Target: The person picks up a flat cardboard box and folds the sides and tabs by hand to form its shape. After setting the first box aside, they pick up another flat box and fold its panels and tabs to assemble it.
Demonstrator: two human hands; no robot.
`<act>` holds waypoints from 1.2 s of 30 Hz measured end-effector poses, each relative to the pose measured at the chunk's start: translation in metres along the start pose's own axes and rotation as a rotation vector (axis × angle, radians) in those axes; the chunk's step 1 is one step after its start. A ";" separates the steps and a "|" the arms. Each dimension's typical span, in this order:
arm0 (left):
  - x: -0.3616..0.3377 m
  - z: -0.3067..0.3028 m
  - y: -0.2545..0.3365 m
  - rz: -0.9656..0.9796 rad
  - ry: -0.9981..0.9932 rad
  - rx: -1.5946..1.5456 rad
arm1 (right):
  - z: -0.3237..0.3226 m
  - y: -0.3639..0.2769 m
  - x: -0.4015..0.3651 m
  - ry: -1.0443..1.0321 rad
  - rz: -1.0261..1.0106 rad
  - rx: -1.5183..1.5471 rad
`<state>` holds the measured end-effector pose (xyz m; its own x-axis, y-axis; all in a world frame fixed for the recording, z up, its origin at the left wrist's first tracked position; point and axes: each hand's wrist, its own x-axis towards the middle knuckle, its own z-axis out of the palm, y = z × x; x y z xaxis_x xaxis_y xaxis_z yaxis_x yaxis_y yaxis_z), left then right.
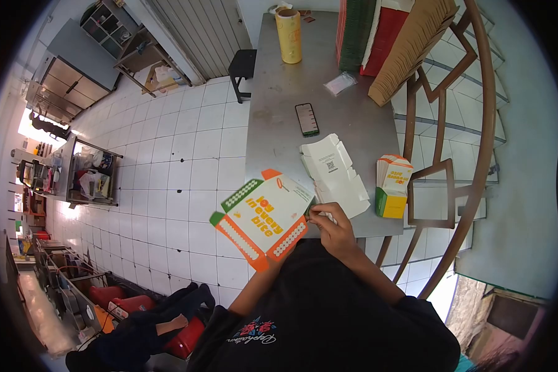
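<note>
A flat, part-folded cardboard food box [263, 214], white with orange and green flaps and the words "joy in every bite", is held up in front of my body. My left hand [281, 259] is mostly hidden behind it and holds it from underneath. At the box's right edge, my right hand [333, 232] has its fingers pinched together on a corner by the green flap. On the table just beyond lies a white unfolded box blank [338, 177] with a printed square code. To its right stands a stack of folded boxes [394, 186] with the same print.
The metal table [270, 118] also bears a phone [306, 119], a small plastic packet [340, 83], a yellow roll [289, 37] and tall cardboard stacks [409, 49]. A brown railing [487, 118] runs along the right. Another person [149, 328] sits at lower left.
</note>
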<state>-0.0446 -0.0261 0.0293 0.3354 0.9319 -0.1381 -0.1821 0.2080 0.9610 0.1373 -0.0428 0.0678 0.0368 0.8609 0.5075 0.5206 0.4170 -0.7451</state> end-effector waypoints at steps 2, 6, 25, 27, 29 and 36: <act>0.003 0.001 0.000 0.016 0.009 0.019 | -0.002 0.003 0.003 -0.011 -0.064 -0.047; 0.005 -0.004 0.004 0.032 0.020 0.039 | -0.002 0.009 -0.001 -0.030 0.049 0.033; 0.022 0.004 0.014 0.340 0.098 0.587 | 0.000 0.006 0.004 -0.156 0.099 0.096; 0.025 0.005 0.014 0.400 0.122 0.684 | 0.000 0.004 0.004 -0.206 0.130 0.138; 0.030 0.005 0.004 0.457 0.141 0.753 | -0.002 0.002 0.008 -0.224 0.116 0.110; 0.029 -0.003 -0.045 0.397 0.119 0.620 | 0.004 -0.014 0.011 -0.124 -0.105 0.012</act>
<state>-0.0296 -0.0073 -0.0188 0.2439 0.9353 0.2563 0.2977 -0.3237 0.8981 0.1272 -0.0380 0.0821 -0.1232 0.8413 0.5264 0.5056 0.5096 -0.6962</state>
